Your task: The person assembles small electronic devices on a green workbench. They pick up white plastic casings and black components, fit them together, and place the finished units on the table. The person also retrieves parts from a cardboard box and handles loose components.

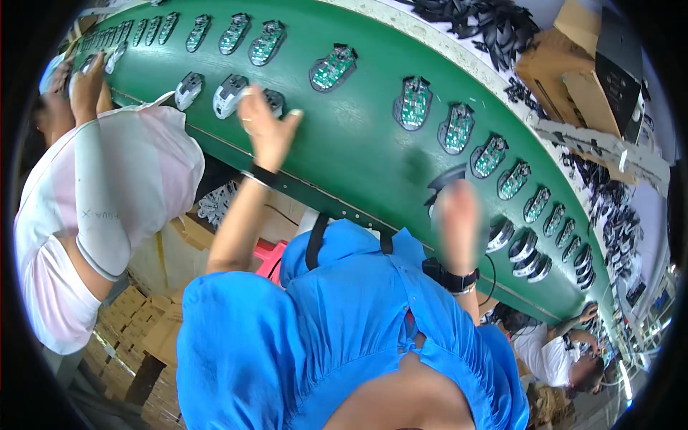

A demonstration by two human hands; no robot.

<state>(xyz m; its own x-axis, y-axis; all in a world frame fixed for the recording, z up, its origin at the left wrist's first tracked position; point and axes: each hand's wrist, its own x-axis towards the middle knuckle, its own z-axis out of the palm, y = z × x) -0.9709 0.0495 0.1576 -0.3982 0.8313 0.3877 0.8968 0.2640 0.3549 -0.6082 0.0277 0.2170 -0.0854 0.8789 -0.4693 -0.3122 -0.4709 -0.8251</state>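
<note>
My left hand point(269, 129) hovers over the near side of the green belt, thumb and fingers spread apart. Just beyond it lies a dark computer mouse point(274, 102), partly covered by the hand. A grey-and-white mouse point(231, 96) sits to its left, and another white mouse point(189, 90) farther left. My right hand point(459, 215) is smeared by motion at the belt's near edge, so its fingers do not show. Beside it is a dark curved mouse part point(446, 180), partly hidden by the hand. Mouse bases with green circuit boards point(413, 104) form a row along the belt.
The green belt point(344, 136) curves across the view. At right, several assembled mice point(523, 245) stand near its edge. Black plastic parts point(473, 25) and cardboard boxes point(566, 64) lie beyond the far rim. A co-worker's sleeved arm point(104, 193) is at left; another person point(548, 351) works at lower right.
</note>
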